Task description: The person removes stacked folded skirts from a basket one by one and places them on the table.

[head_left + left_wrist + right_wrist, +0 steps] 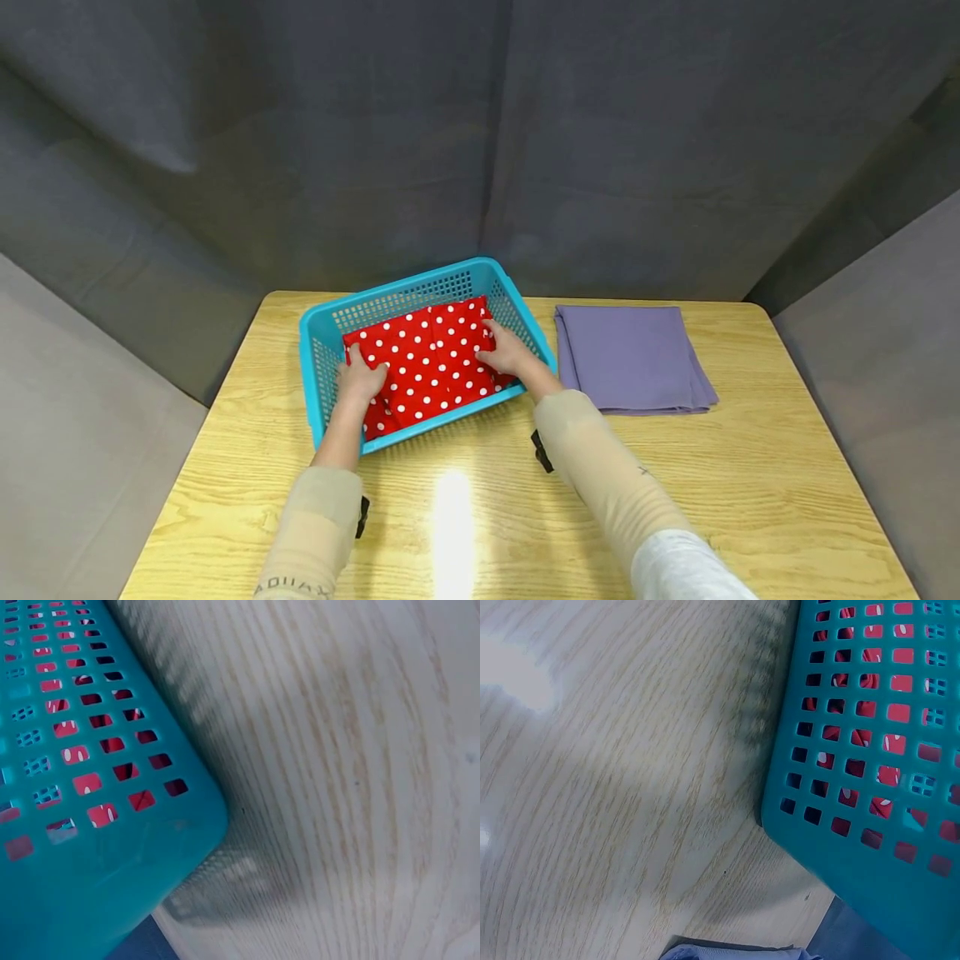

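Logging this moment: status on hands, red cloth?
Left hand, right hand on red cloth. Cloth inside blue basket. Purple cloth beside basket; no obstruction visible.

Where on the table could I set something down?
Bare table lies between the purple cloth, the right sleeve and the table's right edge; also left of the blue basket. The basket is crowded: the left hand and right hand touch the red dotted cloth inside.
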A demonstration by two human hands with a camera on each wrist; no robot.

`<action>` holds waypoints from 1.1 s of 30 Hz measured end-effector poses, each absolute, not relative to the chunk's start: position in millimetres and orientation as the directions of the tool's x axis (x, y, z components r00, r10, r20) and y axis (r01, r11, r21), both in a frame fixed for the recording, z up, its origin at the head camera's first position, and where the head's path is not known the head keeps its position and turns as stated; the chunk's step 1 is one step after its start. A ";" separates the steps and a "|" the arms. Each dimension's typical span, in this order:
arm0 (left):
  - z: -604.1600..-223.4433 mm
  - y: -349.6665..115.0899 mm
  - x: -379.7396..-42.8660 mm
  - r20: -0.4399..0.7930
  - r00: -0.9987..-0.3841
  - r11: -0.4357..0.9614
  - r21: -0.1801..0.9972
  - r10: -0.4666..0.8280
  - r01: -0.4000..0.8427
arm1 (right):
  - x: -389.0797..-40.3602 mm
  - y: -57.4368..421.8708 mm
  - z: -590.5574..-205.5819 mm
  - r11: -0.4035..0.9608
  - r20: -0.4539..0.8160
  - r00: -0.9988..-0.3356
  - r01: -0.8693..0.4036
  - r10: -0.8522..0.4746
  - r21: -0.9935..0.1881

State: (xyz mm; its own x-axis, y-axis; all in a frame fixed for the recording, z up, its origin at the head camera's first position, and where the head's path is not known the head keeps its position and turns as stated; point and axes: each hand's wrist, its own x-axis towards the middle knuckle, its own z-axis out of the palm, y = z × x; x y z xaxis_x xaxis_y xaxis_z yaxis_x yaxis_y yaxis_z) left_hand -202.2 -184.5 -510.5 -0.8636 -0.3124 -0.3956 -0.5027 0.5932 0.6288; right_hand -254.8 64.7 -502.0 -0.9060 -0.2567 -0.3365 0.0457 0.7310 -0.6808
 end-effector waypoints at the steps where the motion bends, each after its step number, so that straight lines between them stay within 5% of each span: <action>1: -510.4 -184.8 -202.4 -0.404 -0.861 0.588 0.631 -0.308 -0.506 | -255.2 64.6 -501.7 0.730 -0.337 -0.907 0.049 -0.253 -0.682; 21: -510.3 -196.4 -208.5 -0.450 -0.838 0.369 0.756 -0.309 -0.541 | -256.0 64.4 -503.5 0.689 -0.467 -0.859 0.208 -0.210 -0.694; 33: -513.4 -196.1 -212.6 -0.487 -0.821 0.197 0.810 -0.299 -0.552 | -256.2 67.5 -509.6 0.630 -0.435 -0.860 0.187 -0.265 -0.753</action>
